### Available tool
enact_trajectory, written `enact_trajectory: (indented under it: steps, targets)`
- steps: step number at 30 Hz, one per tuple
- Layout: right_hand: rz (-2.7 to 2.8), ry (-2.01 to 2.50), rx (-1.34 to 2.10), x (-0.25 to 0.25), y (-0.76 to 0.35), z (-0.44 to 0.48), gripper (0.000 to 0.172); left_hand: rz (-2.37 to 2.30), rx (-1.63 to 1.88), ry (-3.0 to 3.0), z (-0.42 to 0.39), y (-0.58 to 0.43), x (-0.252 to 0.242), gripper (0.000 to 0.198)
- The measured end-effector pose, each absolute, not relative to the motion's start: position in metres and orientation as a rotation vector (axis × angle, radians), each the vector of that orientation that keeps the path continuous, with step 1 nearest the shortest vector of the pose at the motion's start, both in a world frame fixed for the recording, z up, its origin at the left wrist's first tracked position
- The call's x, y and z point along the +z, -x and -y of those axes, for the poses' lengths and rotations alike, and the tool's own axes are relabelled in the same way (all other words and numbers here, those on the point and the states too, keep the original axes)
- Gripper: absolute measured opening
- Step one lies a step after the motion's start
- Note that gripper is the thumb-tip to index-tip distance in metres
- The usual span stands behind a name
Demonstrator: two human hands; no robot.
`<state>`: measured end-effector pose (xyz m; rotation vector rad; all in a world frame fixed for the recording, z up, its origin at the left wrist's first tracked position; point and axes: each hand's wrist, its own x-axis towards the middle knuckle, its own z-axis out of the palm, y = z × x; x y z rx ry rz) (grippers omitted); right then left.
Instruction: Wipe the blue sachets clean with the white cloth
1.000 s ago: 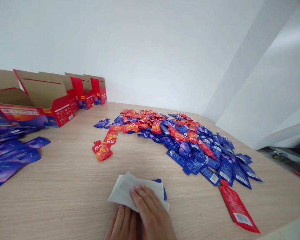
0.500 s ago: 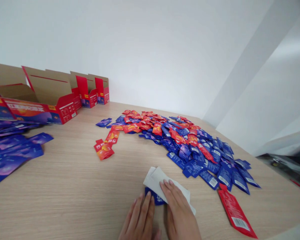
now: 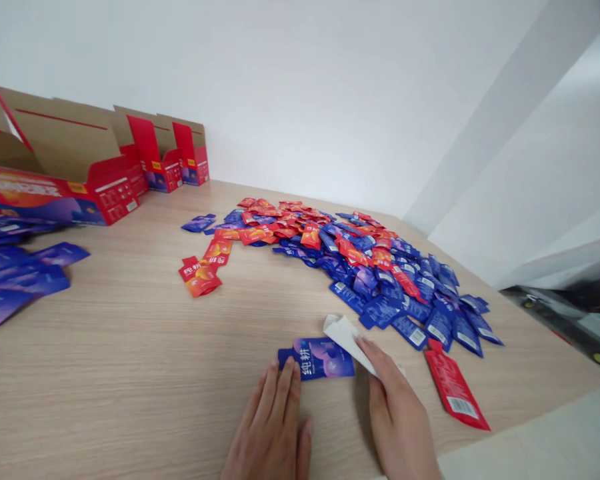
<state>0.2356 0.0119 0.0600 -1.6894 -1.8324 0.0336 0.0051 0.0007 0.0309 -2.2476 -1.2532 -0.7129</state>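
Note:
A blue pouch [image 3: 327, 359] with purple patterning lies flat on the table near the front. The fingertips of my left hand [image 3: 273, 420] rest on its left end, fingers stretched out and lying flat. To the right, my right hand [image 3: 397, 407] grips a folded white cloth [image 3: 347, 339] between thumb and fingers, at the pouch's right end. Part of the cloth is hidden under that hand.
A heap of red and blue pouches [image 3: 340, 257] spreads across the table [image 3: 155, 380] behind and right. One red pouch [image 3: 455, 390] lies at the right, two more nearer left. Blue pouches [image 3: 25, 280] and open red boxes [image 3: 105, 190] stand left.
My right hand has moved right with the cloth, uncovering most of the blue pouch. My left hand stays on the pouch's left end. The view has shifted slightly.

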Motion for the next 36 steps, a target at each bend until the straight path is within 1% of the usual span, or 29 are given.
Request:
enact_trajectory:
  steps: [4, 6, 10, 13, 16, 18, 20, 22, 25, 27, 28, 31, 36]
  targets:
    - [2.102, 1.365, 0.057, 0.057, -0.189, -0.013, 0.078, 1.187, -0.631, 2.224, -0.001, 0.000, 0.028, 0.051]
    - [2.227, 1.280, 0.065, 0.051, -0.173, -0.016, 0.083, 1.145, -0.610, 2.231, -0.002, 0.002, 0.027, 0.046]
    - [2.224, 1.420, 0.027, 0.041, -0.188, -0.019, 0.086, 1.188, -0.657, 2.184, -0.004, -0.003, 0.032, 0.049]
    - [2.099, 1.576, 0.003, 0.039, -0.223, -0.016, 0.082, 1.218, -0.707, 2.160, -0.002, -0.008, 0.040, 0.050]
    - [1.954, 1.677, 0.005, 0.043, -0.245, -0.012, 0.071, 1.248, -0.711, 2.160, 0.003, -0.010, 0.044, 0.053]
    - [1.856, 1.684, 0.010, 0.048, -0.245, -0.009, 0.063, 1.280, -0.699, 2.148, 0.006, -0.010, 0.044, 0.056]
    - [1.825, 1.630, 0.015, 0.054, -0.233, -0.008, 0.062, 1.295, -0.691, 2.130, 0.006, -0.009, 0.043, 0.057]
    - [1.915, 1.518, 0.027, 0.056, -0.212, -0.008, 0.069, 1.285, -0.679, 2.128, 0.004, -0.009, 0.041, 0.054]
    - [2.155, 1.313, 0.047, 0.053, -0.182, -0.010, 0.087, 1.261, -0.682, 2.158, 0.001, -0.008, 0.042, 0.046]
    - [2.224, 1.291, 0.054, 0.049, -0.175, -0.012, 0.094, 1.261, -0.700, 2.174, 0.001, -0.009, 0.045, 0.044]
    - [2.220, 1.324, 0.054, 0.047, -0.178, -0.012, 0.095, 1.276, -0.696, 2.183, 0.002, -0.010, 0.047, 0.046]
    - [2.108, 1.506, 0.040, 0.046, -0.205, -0.011, 0.088, 1.335, -0.675, 2.206, 0.006, -0.013, 0.053, 0.054]
    - [1.905, 1.670, 0.058, 0.058, -0.246, -0.006, 0.062, 1.396, -0.694, 2.224, 0.009, -0.015, 0.055, 0.058]
